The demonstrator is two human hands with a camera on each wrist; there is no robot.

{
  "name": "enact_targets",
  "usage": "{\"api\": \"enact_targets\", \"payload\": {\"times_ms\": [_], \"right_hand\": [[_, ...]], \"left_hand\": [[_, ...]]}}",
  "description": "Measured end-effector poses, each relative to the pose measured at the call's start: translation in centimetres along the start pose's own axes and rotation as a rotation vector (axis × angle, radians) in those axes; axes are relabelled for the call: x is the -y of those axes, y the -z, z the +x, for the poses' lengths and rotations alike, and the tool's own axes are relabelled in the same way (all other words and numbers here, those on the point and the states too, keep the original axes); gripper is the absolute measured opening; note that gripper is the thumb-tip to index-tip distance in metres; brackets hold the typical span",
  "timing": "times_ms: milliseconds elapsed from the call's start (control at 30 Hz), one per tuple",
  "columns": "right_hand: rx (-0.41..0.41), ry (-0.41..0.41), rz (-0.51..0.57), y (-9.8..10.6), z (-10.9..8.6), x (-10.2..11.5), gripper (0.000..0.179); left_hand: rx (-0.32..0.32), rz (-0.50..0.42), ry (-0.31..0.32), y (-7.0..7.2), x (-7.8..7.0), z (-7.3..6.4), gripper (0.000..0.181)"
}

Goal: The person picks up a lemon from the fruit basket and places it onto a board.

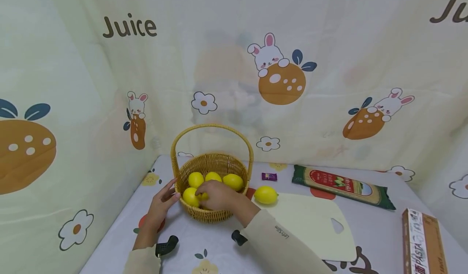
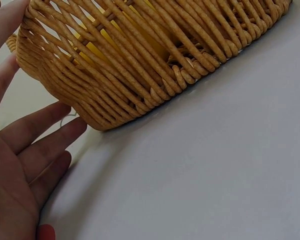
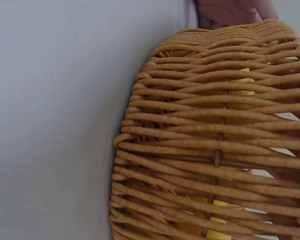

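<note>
A wicker basket (image 1: 204,215) with a tall arched handle holds several yellow lemons (image 1: 196,179). My left hand (image 1: 159,209) is at the basket's left side, its fingers spread and fairly straight against the weave, as the left wrist view also shows. Over the front rim, my right hand (image 1: 218,196) reaches into the basket with fingers bent down around a lemon (image 1: 204,196), which the hand partly covers. The right wrist view shows mostly the basket's woven wall (image 3: 215,130), with yellow showing through the gaps. That wall hides the right fingertips there.
One loose lemon (image 1: 266,194) lies at the upper left corner of a cream cutting board (image 1: 307,221). Behind it is a small purple packet (image 1: 269,177). A green-ended pasta bag (image 1: 343,185) lies at the back right, and a brown pasta box (image 1: 424,241) stands nearer on the right.
</note>
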State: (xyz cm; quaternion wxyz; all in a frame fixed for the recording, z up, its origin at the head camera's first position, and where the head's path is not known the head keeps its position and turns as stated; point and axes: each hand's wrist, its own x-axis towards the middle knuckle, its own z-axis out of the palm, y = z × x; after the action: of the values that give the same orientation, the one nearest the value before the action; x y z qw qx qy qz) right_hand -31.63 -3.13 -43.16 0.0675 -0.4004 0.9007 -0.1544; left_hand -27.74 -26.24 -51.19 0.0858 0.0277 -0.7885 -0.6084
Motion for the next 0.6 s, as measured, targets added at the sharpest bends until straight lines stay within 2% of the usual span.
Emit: {"api": "enact_targets", "payload": {"times_ms": [467, 600], "right_hand": [[0.091, -0.057, -0.059, 1.1, -1.0, -1.2, 0.038], [0.108, -0.099, -0.039, 1.1, -1.1, -1.5, 0.038]], "left_hand": [[0.005, 0.019, -0.009, 0.0, 0.2, 0.1, 0.061], [0.006, 0.017, 0.001, 0.0, 0.2, 0.1, 0.061]]}}
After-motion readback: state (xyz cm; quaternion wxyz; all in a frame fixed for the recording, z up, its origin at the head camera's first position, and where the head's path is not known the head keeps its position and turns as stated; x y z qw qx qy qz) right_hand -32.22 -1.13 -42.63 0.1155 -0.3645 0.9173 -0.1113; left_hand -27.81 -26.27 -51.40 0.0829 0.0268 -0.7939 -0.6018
